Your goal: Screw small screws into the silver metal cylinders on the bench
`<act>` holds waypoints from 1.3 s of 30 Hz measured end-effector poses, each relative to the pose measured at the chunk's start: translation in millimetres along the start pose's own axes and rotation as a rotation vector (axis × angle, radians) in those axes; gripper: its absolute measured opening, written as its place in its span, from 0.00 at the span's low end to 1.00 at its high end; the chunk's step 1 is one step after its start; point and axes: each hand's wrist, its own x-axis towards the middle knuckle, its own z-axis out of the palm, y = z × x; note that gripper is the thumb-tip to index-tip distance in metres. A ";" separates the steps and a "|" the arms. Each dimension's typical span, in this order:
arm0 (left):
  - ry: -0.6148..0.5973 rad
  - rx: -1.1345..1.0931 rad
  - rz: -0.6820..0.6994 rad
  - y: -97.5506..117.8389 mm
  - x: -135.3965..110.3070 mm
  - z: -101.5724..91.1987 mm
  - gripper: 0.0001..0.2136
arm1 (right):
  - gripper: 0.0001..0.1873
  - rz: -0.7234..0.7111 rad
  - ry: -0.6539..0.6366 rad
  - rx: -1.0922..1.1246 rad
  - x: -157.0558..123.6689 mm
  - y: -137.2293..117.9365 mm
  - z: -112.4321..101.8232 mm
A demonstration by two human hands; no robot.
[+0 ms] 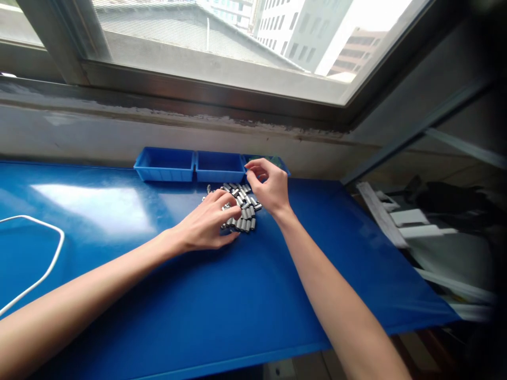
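A heap of small grey metal-looking ribbed pieces (246,211) lies on the blue table (237,311). My left hand (216,219) rests over the left part of this heap, fingers curved and thumb apart, covering some of the pieces. Just beyond the heap, my right hand (271,184) is raised in front of the right blue bin (285,168). Its thumb and index finger come together in a pinch. Whatever may be between those fingertips is too small to make out. Something green (269,159) shows inside that bin, partly hidden by the hand.
A left blue bin (168,174) and a middle blue bin (221,174) stand in a row with the right one, along the wall under the window. A white cable (59,248) loops over the table's left side. Beyond the right edge stands a metal frame (382,214) with clutter.
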 end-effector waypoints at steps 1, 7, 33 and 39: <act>-0.004 0.010 0.005 -0.4 -4.5 1.1 0.08 | 0.07 0.016 -0.001 0.018 -5.4 -3.3 4.1; -0.007 0.025 0.085 -11.7 -18.5 3.9 0.08 | 0.07 0.048 0.011 0.091 -31.0 -8.5 18.0; 0.396 -0.394 -0.365 -9.6 -15.5 1.6 0.06 | 0.06 -0.095 -0.100 0.067 -50.8 3.6 17.5; 0.422 -0.544 -0.464 -11.9 -14.4 1.9 0.08 | 0.07 -0.239 -0.170 0.001 -53.5 2.8 17.7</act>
